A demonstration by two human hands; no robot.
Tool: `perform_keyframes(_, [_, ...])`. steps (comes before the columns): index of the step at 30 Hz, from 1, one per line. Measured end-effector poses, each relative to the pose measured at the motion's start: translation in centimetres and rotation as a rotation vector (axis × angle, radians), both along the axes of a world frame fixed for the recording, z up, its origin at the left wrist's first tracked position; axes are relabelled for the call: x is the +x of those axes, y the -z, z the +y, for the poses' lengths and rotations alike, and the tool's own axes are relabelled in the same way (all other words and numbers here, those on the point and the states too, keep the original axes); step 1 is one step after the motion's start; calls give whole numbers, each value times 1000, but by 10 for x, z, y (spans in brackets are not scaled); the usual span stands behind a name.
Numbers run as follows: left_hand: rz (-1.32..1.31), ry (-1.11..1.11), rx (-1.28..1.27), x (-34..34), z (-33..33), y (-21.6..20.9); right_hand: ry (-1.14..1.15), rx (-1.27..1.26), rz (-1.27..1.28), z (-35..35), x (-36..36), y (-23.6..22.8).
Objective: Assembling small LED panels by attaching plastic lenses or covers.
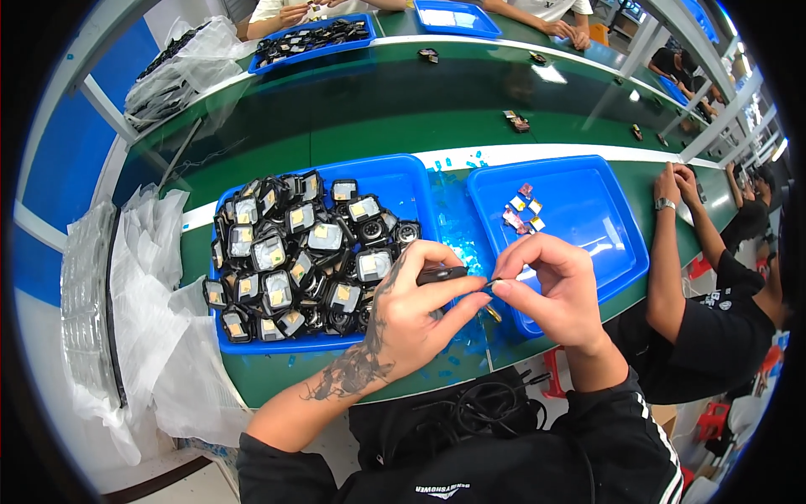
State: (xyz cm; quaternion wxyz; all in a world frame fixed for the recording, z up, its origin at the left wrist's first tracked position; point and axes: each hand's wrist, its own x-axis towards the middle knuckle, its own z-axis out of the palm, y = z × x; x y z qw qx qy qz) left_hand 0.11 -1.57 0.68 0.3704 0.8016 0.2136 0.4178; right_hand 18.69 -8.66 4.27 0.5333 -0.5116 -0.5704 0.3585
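My left hand (411,302) is closed around a small black device part (442,274), its fingertips pointing right. Against those fingertips my right hand (550,281) pinches, thumb to forefinger, on a small dark piece whose kind I cannot make out. A gold-coloured strip (493,313) shows just below the fingertips. Left of my hands, a blue tray (420,181) is heaped with black square watch-like cases (277,290), many with pale film and beige labels. Several small pink, white and yellow pieces (520,210) lie in the second blue tray (621,244), beyond my right hand.
Blue film scraps (457,244) litter the green bench between the trays. Across it runs a dark green belt (369,118) carrying small parts (518,123). White plastic wrapping (172,336) hangs at the left. A co-worker's arm (667,252) is close on the right; other people sit opposite.
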Motion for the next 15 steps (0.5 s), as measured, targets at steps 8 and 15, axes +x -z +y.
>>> perform_keyframes(8, [-91, 28, -218, 4, -2, 8, 9, -76, -46, 2, -3, 3])
perform_keyframes(15, [-74, 60, -540, 3, 0, 4, 132, 369, -582, 7, -11, 9])
